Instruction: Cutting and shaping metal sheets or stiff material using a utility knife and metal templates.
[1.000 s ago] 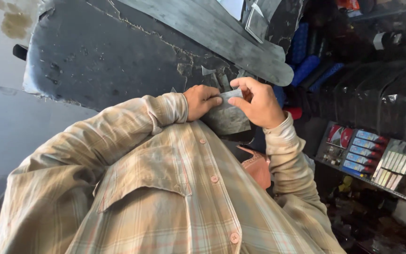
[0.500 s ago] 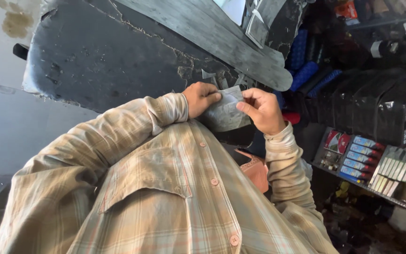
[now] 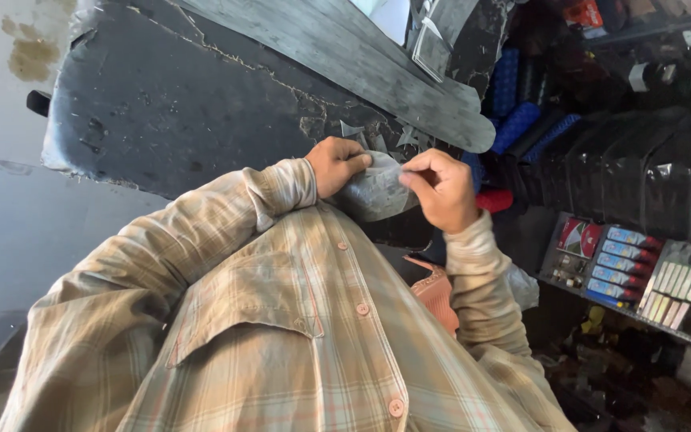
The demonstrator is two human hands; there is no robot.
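So there's a small grey pouch (image 3: 373, 192), kind of a crumpled plastic-looking bag, held up right in front of the chest, just above the plaid shirt (image 3: 297, 336). Its long axis runs roughly left to right, tilted a bit, upper end toward the right. The left hand (image 3: 336, 164) grips its left edge, and the right hand (image 3: 440, 188) pinches the upper right corner with thumb and fingertips, so both hands are clamped on it, close together with only the pouch between them. Can't tell what's inside, and its lower edge is hidden behind the shirt.

Just beyond the hands is a big dark, scuffed slab (image 3: 193, 104) with cracked edges, and a grey weathered plank (image 3: 361, 64) lying across its far side.

Off to the right, a display tray (image 3: 609, 268) holds rows of small flat packets, red and blue ones on the left, pale ones further right, all too small to read. Above that, blue ribbed grips (image 3: 513, 120) and a red one (image 3: 493, 200) near the right wrist. Black moulded parts (image 3: 625, 168) hang in a row further right, pretty dark and hard to make out. Something orange-pink (image 3: 435, 292) peeks out below the right forearm, mostly hidden.
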